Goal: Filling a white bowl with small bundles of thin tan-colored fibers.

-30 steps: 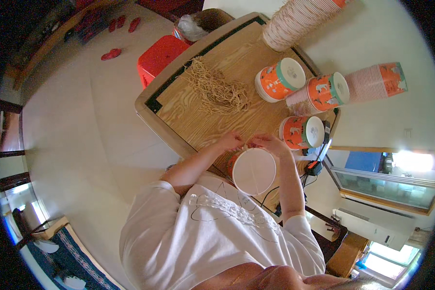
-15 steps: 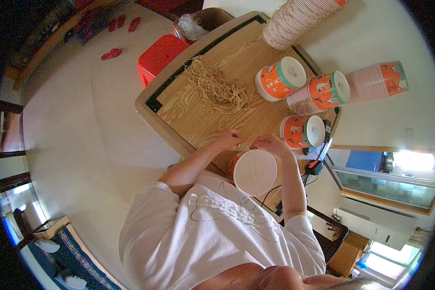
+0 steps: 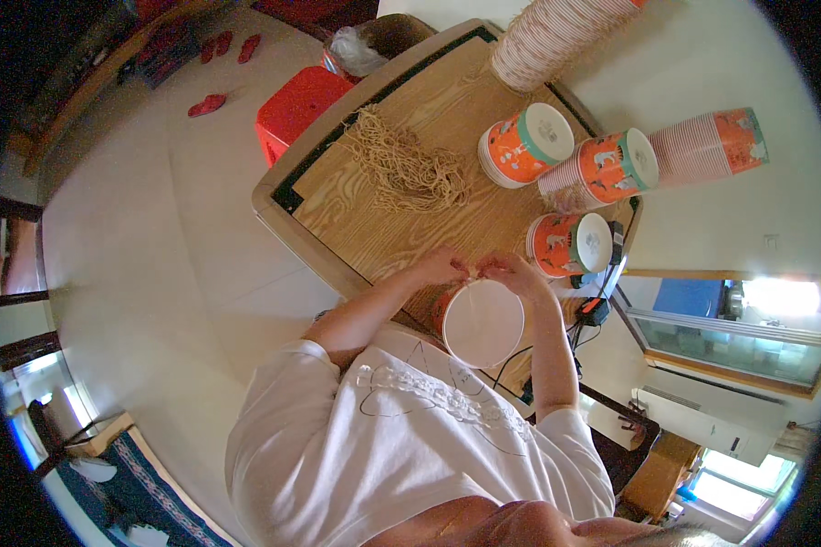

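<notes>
A paper bucket (image 3: 485, 325) stands close to my body, its round white face toward me and a bit of orange side showing at its left. At its far edge my left hand (image 3: 445, 265) and my right hand (image 3: 511, 272) nearly meet, fingers closed in a pinch. They appear to grip a thin string, mostly hidden by the fingers. Farther off on the table lies a loose heap of tan string (image 3: 406, 164). To the right of my right hand is a short stack of orange patterned paper buckets (image 3: 556, 244).
More orange and green buckets (image 3: 513, 153) stand on the wood-grain table (image 3: 337, 214), with nested stacks (image 3: 602, 173) and a tall stack (image 3: 556, 41) behind. Black cables with a plug (image 3: 593, 312) run along the right edge. A red stool (image 3: 301, 109) stands beyond the left edge.
My left hand has moved right, closing the gap to my right hand. The thin line across the bucket's white face, plain before, is now hard to see.
</notes>
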Action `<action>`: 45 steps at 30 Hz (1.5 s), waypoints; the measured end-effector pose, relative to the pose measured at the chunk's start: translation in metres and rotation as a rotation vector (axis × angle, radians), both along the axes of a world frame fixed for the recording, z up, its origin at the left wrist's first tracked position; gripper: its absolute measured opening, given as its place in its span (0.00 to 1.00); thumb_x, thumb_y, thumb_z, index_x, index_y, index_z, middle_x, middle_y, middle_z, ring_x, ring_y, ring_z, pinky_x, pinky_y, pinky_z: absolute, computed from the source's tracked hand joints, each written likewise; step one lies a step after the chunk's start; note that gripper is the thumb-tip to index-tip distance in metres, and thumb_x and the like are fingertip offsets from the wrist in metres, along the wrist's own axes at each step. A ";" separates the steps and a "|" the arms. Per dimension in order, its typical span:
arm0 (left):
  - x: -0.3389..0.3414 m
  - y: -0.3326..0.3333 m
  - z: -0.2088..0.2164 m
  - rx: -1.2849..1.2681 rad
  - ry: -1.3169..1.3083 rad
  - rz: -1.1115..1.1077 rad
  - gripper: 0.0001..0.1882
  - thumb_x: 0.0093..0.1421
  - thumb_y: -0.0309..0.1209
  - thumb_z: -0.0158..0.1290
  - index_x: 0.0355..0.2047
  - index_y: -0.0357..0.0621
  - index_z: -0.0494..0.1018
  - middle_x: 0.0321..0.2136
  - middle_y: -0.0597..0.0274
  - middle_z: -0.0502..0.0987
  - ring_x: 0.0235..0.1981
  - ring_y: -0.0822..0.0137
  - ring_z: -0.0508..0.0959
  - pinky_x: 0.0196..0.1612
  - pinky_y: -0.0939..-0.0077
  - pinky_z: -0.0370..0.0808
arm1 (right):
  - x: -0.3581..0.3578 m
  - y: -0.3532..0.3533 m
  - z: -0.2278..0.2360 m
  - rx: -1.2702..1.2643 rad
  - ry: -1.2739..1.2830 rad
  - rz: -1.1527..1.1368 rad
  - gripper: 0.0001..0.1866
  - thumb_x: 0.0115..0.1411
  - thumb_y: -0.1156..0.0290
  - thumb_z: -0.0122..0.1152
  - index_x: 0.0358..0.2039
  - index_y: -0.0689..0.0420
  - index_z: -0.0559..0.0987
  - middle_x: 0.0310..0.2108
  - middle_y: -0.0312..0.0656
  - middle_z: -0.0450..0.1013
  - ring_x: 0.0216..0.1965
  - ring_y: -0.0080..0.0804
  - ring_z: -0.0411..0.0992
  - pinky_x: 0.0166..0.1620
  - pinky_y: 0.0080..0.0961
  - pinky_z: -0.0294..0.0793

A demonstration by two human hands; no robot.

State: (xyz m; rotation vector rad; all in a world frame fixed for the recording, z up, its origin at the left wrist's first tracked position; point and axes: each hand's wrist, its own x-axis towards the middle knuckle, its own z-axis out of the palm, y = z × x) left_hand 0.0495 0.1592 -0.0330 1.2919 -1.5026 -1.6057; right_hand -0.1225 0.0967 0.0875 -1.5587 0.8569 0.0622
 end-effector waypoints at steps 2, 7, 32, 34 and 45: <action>-0.002 0.000 0.000 -0.006 -0.073 0.028 0.10 0.48 0.33 0.55 0.28 0.41 0.74 0.22 0.64 0.75 0.24 0.72 0.72 0.30 0.74 0.71 | 0.002 0.004 0.003 -0.057 0.058 0.002 0.10 0.54 0.71 0.54 0.36 0.60 0.74 0.32 0.36 0.72 0.35 0.21 0.68 0.40 0.19 0.68; -0.007 0.002 -0.010 0.075 0.069 0.092 0.08 0.46 0.31 0.56 0.26 0.41 0.75 0.21 0.62 0.75 0.22 0.72 0.72 0.27 0.75 0.70 | -0.003 0.005 -0.009 -0.108 0.055 -0.012 0.09 0.54 0.70 0.54 0.34 0.61 0.75 0.30 0.37 0.73 0.34 0.21 0.68 0.39 0.19 0.67; 0.001 0.008 0.012 0.132 0.178 0.125 0.09 0.45 0.33 0.56 0.23 0.40 0.74 0.19 0.64 0.75 0.22 0.75 0.71 0.28 0.76 0.70 | -0.004 0.013 0.000 -0.244 0.075 0.091 0.08 0.54 0.70 0.52 0.31 0.60 0.76 0.30 0.39 0.74 0.32 0.26 0.70 0.38 0.22 0.69; -0.003 0.009 -0.002 0.107 0.261 0.151 0.09 0.45 0.33 0.56 0.24 0.40 0.74 0.19 0.65 0.74 0.22 0.75 0.70 0.27 0.77 0.69 | -0.006 0.018 0.007 -0.284 0.053 0.046 0.08 0.53 0.71 0.53 0.31 0.60 0.76 0.30 0.41 0.74 0.32 0.32 0.71 0.38 0.25 0.69; 0.014 0.067 0.015 -0.083 -0.022 0.083 0.34 0.46 0.45 0.59 0.47 0.35 0.60 0.42 0.50 0.69 0.44 0.61 0.69 0.46 0.67 0.67 | -0.008 0.109 0.012 -0.202 -0.114 -0.263 0.20 0.50 0.78 0.58 0.43 0.56 0.64 0.23 0.35 0.68 0.28 0.24 0.68 0.32 0.20 0.69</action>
